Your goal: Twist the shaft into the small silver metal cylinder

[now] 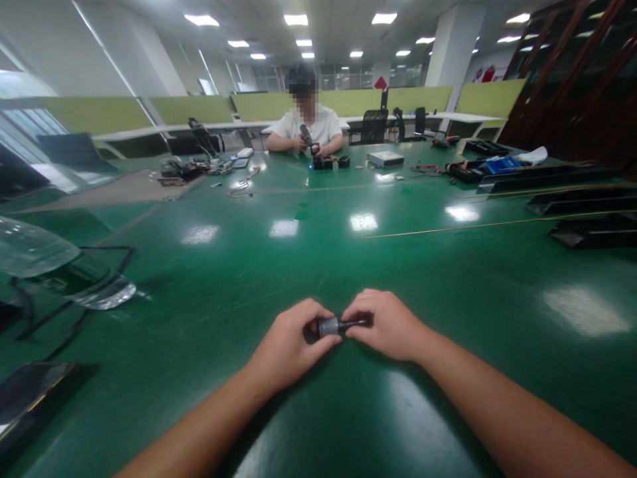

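Note:
Both my hands rest on the green table [318,252] near its front edge, pinching one small part between them. My left hand [288,345] is closed on a small grey metal cylinder [328,326]. My right hand [385,324] is closed on the dark thin shaft [354,324] that sticks out of that cylinder to the right. The fingers hide both ends of the part.
A clear plastic bag [54,265] on a black wire frame sits at the left, a dark flat object [30,398] at the near left. Long black trays [557,182] line the right side. Far across, a seated person [308,126] handles a tool among small parts and cables.

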`<state>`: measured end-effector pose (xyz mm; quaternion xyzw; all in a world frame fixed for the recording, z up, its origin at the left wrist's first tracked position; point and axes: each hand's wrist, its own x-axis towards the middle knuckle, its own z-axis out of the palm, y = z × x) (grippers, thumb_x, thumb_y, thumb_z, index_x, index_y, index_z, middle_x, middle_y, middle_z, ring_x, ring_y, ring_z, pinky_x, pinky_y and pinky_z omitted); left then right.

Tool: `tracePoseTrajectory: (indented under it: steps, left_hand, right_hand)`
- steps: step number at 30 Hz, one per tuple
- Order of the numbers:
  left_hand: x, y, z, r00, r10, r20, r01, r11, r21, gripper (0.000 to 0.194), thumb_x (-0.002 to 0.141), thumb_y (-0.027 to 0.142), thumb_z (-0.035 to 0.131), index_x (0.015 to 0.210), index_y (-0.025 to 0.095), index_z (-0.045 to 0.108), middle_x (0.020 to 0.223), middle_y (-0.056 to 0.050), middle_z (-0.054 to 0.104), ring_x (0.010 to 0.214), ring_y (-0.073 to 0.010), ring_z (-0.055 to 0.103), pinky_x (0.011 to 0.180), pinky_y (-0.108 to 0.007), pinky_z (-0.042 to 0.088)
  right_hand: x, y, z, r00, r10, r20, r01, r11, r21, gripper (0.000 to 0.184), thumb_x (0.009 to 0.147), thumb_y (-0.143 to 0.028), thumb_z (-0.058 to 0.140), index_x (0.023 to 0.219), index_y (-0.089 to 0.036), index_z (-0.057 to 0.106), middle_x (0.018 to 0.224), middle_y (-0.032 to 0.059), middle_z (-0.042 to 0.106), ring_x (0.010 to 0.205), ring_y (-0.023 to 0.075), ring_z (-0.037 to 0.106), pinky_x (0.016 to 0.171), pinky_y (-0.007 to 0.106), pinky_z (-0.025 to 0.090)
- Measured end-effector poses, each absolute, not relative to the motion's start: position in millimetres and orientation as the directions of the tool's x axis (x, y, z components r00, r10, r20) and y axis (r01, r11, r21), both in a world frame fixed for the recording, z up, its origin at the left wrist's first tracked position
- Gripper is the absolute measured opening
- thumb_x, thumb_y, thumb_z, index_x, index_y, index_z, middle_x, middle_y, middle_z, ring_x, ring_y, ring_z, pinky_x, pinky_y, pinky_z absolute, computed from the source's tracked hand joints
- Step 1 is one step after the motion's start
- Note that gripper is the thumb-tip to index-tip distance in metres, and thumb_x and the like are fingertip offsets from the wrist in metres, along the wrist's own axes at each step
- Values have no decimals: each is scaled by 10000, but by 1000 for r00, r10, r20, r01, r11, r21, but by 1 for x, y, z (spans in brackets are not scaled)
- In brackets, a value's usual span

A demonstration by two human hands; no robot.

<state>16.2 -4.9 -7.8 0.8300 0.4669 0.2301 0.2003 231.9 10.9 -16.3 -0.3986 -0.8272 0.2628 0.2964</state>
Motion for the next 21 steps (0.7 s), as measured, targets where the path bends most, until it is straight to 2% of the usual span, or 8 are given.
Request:
tracePoseTrajectory:
  steps: [21]
  left_hand:
    - [16,-4,-9,471,856,215,658,-503,560,164,807,296,703,893,186,616,802,-4,590,727,-155,563,659,-259,420]
  right_hand:
    - [233,11,-17,-538,794,283,496,570,-655,102,760,-194,718,857,-211,743,819,12,712,788,151,597,737,267,425]
